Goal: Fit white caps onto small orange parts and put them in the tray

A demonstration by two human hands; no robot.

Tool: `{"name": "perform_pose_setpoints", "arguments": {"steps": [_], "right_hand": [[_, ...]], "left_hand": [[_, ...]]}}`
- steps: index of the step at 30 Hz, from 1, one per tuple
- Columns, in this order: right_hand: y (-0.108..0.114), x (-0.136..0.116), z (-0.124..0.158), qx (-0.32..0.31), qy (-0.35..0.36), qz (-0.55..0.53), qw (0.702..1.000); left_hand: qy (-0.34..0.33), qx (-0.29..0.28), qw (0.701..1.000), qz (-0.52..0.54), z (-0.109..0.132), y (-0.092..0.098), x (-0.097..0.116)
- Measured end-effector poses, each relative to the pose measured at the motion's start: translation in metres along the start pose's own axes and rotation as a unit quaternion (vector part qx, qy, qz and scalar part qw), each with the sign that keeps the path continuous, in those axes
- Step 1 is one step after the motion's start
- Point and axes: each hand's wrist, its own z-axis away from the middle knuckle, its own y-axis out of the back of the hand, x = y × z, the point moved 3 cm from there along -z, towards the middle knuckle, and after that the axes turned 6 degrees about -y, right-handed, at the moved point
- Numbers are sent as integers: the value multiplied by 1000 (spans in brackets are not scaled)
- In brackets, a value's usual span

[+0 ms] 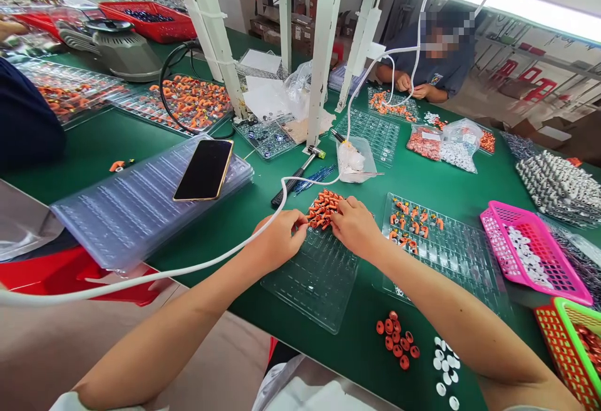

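Observation:
A clear plastic tray lies in front of me, with a pile of small orange parts at its far end. At the pile's left edge is my left hand, thumb and fingertips pinched together; what they hold, if anything, is too small to make out. My right hand rests against the pile's right side with its fingers curled down among the parts, and its fingertips are partly hidden. To the right, a second clear tray carries several orange pieces with dark and yellow bits in its upper left slots.
Orange caps and white discs lie near the front edge. A hammer, a clear tub and a white cable are close by. Left are stacked trays with a phone; right is a pink basket. A co-worker sits opposite.

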Motion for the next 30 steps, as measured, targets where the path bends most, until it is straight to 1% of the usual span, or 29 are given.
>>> {"name": "perform_pose_setpoints", "arguments": {"steps": [10, 18, 23, 27, 30], "right_hand": [[6, -12, -1, -14, 42, 52, 998], [3, -12, -5, -3, 43, 37, 998], [-3, -6, -6, 10, 32, -3, 999], [-2, 7, -2, 29, -2, -50, 998], [2, 19, 3, 46, -33, -88, 994]], "left_hand": [[1, -2, 1000, 13, 0, 0, 0], [14, -3, 1000, -4, 3, 1, 0], [-4, 0, 1000, -4, 3, 0, 2], [-25, -1, 1000, -3, 2, -2, 2], [-49, -2, 998, -33, 0, -7, 4]]}}
